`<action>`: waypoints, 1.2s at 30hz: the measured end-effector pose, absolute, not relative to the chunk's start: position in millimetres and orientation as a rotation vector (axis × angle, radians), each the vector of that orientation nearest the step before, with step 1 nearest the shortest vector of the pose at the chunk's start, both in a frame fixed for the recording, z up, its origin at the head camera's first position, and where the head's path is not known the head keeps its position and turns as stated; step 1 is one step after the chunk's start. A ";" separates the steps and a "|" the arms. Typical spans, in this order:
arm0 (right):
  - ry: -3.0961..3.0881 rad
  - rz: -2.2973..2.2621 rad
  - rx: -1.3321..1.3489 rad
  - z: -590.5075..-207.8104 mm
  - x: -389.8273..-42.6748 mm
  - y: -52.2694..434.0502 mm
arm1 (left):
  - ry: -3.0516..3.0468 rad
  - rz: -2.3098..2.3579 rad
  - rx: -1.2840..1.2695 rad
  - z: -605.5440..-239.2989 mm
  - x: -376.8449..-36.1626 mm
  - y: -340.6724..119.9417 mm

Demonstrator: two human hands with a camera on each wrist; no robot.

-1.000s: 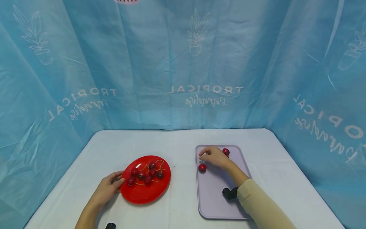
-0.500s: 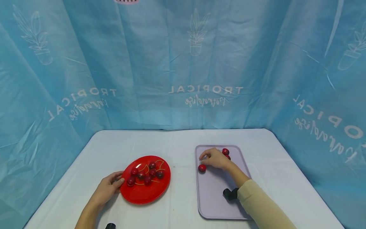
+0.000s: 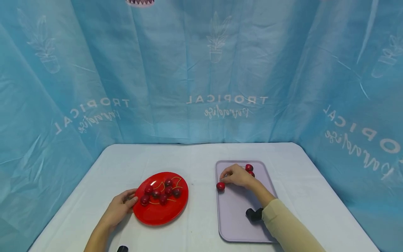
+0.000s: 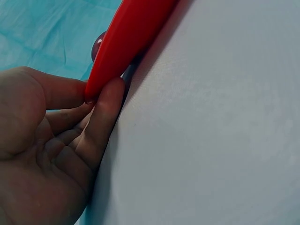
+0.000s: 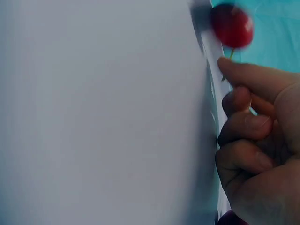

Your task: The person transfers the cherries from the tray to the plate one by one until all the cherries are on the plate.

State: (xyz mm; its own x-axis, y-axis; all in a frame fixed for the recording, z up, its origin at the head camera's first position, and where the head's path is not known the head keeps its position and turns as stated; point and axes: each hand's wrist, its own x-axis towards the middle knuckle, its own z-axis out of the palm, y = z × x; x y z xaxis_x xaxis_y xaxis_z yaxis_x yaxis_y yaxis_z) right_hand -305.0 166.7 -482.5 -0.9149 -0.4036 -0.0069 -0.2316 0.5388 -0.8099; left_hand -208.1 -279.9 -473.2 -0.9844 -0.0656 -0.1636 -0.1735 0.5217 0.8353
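On the lilac tray (image 3: 233, 224), the right hand (image 3: 238, 176) pinches a cherry's (image 3: 220, 186) stem.

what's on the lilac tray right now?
On the lilac tray: one cherry at its left edge by the right hand, two cherries behind it. Anything under the hand is hidden.

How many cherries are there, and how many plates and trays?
Dark red cherries on the round red plate: 6
Red cherries on the lilac rectangular tray: 3
Round red plates: 1
Lilac rectangular trays: 1
Total: 11 things, 9 of them cherries
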 end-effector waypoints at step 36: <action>2.553 -1.384 -0.581 -465.1 -294.7 153.1 | 2.645 1.461 -0.246 -476.1 -210.3 -280.4</action>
